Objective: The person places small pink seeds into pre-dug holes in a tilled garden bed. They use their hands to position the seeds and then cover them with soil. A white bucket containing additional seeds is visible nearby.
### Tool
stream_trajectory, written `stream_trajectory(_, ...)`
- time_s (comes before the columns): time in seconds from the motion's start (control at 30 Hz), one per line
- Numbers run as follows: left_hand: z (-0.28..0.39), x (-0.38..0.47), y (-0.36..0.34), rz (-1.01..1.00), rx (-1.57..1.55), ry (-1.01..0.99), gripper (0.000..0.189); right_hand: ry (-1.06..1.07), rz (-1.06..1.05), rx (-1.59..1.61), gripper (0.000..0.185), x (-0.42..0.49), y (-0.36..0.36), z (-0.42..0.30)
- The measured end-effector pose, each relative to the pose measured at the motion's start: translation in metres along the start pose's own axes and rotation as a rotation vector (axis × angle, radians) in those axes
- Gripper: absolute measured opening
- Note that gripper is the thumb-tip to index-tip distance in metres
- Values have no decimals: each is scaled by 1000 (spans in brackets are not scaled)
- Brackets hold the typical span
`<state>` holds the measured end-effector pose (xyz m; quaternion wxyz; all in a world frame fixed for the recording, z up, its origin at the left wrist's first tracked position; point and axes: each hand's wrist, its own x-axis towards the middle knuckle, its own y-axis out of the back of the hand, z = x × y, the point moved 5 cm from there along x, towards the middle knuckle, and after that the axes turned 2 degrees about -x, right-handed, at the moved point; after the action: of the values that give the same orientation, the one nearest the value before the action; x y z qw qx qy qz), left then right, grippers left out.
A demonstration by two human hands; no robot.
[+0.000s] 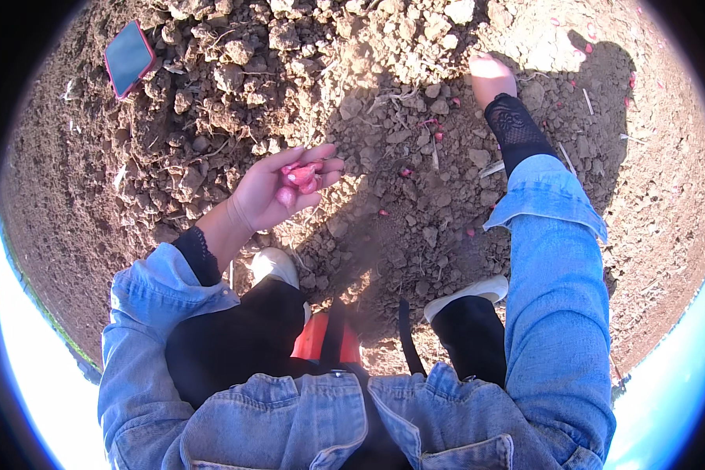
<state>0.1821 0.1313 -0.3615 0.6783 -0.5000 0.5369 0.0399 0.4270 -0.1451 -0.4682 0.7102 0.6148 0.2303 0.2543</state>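
Note:
My left hand (273, 194) is palm up over the soil, left of the middle, its fingers curled around several pink bulbs or cloves (301, 176) resting on the palm and fingers. Off to the upper right, my right hand (489, 73) reaches down to the cloddy soil; its fingertips are hidden, so I cannot tell if it holds something. More small pink cloves (439, 136) lie scattered on the ground between my hands, and others (589, 47) dot the soil beyond the right one.
A phone in a red case (129, 59) lies on the clods at the upper left. My white shoes (276, 264) stand on the soil at both sides, with a red object (312, 338) between my legs. Dry stalks (492, 170) and rough clods lie around.

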Motion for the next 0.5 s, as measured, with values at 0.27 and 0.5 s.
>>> stream_trajectory(0.27, 13, -24, -16, -174, -32, -130, 48, -183, -422, 153, 21, 30, -13, 5)
stream_trajectory(0.5, 15, -55, 12, -177, -111, -153, 46, -263, -63, 1044, 31, -4, 143, -120)
